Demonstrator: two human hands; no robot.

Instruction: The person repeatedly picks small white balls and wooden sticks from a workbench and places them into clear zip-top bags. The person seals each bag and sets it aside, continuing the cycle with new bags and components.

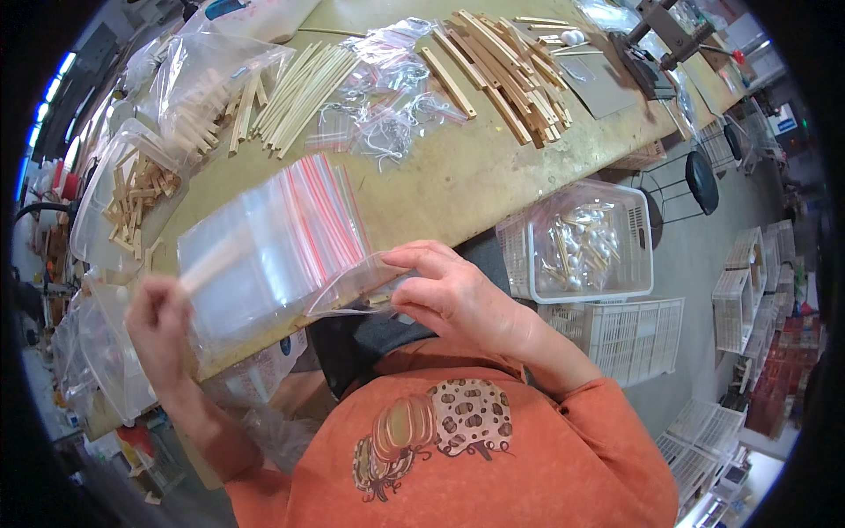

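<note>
My right hand [452, 290] pinches the edge of a clear plastic zip bag [350, 290] at the table's front edge; small wooden pieces seem to show inside it. My left hand [162, 317], blurred, is closed on a pale wooden strip [218, 261] that points up to the right, over a fanned stack of zip bags with red seal lines [264, 224]. Beyond the stack lie thin wooden sticks [304, 99], small bags with white cords [389, 119] and drilled wooden bars [508, 79]. At the left, a translucent tub [92, 204] holds short wooden pieces [138, 198].
A large clear bag of wooden pieces [198, 86] lies at the back left. A bench press [660, 46] stands at the back right. Right of me, a white plastic crate [650, 244] holds filled bags above another crate [614, 336]. A black stool [701, 181] stands beyond.
</note>
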